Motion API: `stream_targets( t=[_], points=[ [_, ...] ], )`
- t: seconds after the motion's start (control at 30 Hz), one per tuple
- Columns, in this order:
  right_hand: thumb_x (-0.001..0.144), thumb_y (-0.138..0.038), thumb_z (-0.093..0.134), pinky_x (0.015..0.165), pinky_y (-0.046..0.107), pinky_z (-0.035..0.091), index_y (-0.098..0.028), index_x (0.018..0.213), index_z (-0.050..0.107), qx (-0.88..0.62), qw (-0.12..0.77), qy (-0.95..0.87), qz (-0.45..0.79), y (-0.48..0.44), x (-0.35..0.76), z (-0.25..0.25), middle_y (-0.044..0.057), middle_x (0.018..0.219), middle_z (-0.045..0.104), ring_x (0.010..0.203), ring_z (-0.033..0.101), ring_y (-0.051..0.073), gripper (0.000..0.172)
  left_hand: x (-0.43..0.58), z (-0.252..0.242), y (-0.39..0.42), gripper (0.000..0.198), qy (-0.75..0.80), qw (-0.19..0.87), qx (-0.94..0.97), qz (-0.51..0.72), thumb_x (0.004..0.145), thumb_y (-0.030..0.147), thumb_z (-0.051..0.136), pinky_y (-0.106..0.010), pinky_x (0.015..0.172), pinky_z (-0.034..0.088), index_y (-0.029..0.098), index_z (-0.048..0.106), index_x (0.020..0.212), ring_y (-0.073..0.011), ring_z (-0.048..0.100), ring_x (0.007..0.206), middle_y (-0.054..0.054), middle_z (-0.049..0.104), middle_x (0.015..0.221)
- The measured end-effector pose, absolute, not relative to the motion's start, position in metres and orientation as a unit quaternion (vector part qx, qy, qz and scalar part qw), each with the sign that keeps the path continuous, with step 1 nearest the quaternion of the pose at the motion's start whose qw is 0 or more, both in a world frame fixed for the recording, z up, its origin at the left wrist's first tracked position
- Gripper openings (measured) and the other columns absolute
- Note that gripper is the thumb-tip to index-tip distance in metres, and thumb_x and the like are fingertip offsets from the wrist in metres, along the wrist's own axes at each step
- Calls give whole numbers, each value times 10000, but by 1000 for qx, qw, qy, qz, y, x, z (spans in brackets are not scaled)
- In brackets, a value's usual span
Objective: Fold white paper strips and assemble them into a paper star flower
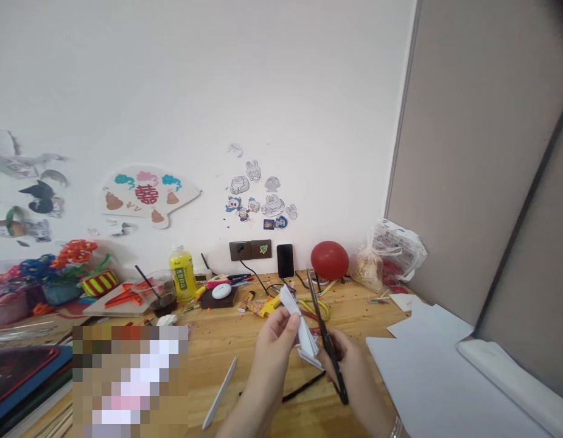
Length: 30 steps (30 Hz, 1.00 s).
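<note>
Over the wooden table, my left hand (277, 340) pinches a narrow, folded piece of white paper (304, 331) between thumb and fingers. My right hand (349, 368) is closed around black scissors (329, 347), whose blades point up and away, just right of the paper. Several layers of the paper fan out at its lower end, near my right fingers. Whether the blades touch the paper I cannot tell. Beneath my hands lies a thin black fuzzy strip (304, 388), partly hidden. A slim white pointed paper piece (220, 392) rests to the left of my left forearm.
Behind my hands are a yellow glue gun (265, 307), a phone (285, 260) and a red balloon (329, 260). At left stand a yellow bottle (182, 274) and a cup of dark drink (164, 298). White sheets (427, 371) cover the right side, beside a grey partition (473, 152).
</note>
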State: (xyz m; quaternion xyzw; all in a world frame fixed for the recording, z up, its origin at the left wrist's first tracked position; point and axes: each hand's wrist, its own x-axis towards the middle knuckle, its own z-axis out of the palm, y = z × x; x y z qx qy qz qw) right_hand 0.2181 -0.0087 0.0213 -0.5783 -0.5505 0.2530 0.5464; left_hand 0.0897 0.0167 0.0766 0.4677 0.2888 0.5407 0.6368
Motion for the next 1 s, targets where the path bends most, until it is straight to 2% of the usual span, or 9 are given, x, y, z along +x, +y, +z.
stream_targets(
  t=[0.17, 0.33, 0.4, 0.47, 0.57, 0.63, 0.73, 0.83, 1.0],
  points=[
    [744, -282, 517, 593, 268, 416, -176, 822, 621, -768, 341, -530, 116, -4, 265, 20, 87, 764, 672, 724, 616, 233, 168, 82, 80, 16, 264, 249, 673, 428, 549, 635, 351, 718, -161, 501, 387, 142, 607, 750, -66, 483, 503, 5, 617, 630],
    [747, -161, 470, 596, 288, 412, -130, 778, 636, -824, 202, -528, 38, 5, 291, -1, 152, 811, 651, 726, 626, 243, 171, 77, 76, 14, 288, 266, 672, 419, 550, 580, 342, 754, -201, 568, 457, 135, 624, 731, -104, 553, 573, -8, 632, 638],
    [755, -127, 443, 641, 317, 425, -117, 732, 643, -810, 235, -537, 16, 6, 287, 0, 165, 801, 643, 760, 614, 259, 202, 75, 68, 17, 295, 294, 663, 416, 548, 563, 346, 761, -229, 600, 481, 127, 621, 702, -119, 573, 603, -18, 642, 656],
    [784, -151, 433, 745, 350, 424, -124, 721, 646, -755, 340, -561, 7, 5, 274, 7, 162, 832, 645, 844, 593, 270, 224, 74, 55, 21, 302, 332, 648, 410, 549, 535, 351, 772, -254, 628, 496, 121, 609, 642, -128, 579, 604, -14, 632, 619],
    [852, -328, 415, 791, 325, 444, -163, 911, 624, -588, 527, -590, 168, -1, 243, 19, 107, 941, 653, 894, 591, 225, 273, 77, 34, 26, 359, 347, 633, 429, 543, 462, 375, 797, -274, 658, 499, 117, 615, 631, -144, 587, 633, -31, 645, 654],
    [836, -401, 447, 739, 313, 467, -170, 948, 609, -497, 552, -603, 291, -6, 223, 23, 87, 915, 660, 843, 605, 213, 304, 80, 24, 26, 380, 334, 624, 461, 536, 479, 402, 782, -282, 666, 495, 120, 635, 687, -159, 586, 668, -40, 647, 695],
    [782, -474, 515, 647, 284, 464, -159, 796, 608, -442, 567, -592, 365, -10, 205, 22, 46, 737, 632, 698, 589, 181, 329, 82, 19, 22, 339, 329, 591, 516, 526, 555, 414, 737, -263, 623, 478, 126, 639, 703, -140, 553, 609, -13, 601, 625],
    [744, -507, 551, 554, 245, 437, -160, 752, 569, -422, 587, -553, 414, -10, 201, 17, 10, 657, 573, 588, 534, 134, 348, 81, 22, 18, 274, 335, 555, 554, 522, 602, 387, 711, -226, 569, 447, 135, 627, 670, -121, 509, 581, 9, 546, 600],
    [716, -514, 583, 483, 204, 384, -169, 737, 544, -402, 604, -512, 461, -12, 198, 17, -20, 654, 500, 538, 444, 90, 349, 76, 23, 19, 216, 282, 530, 608, 520, 673, 363, 659, -246, 624, 456, 152, 612, 682, -146, 515, 696, -11, 523, 736]
  ],
)
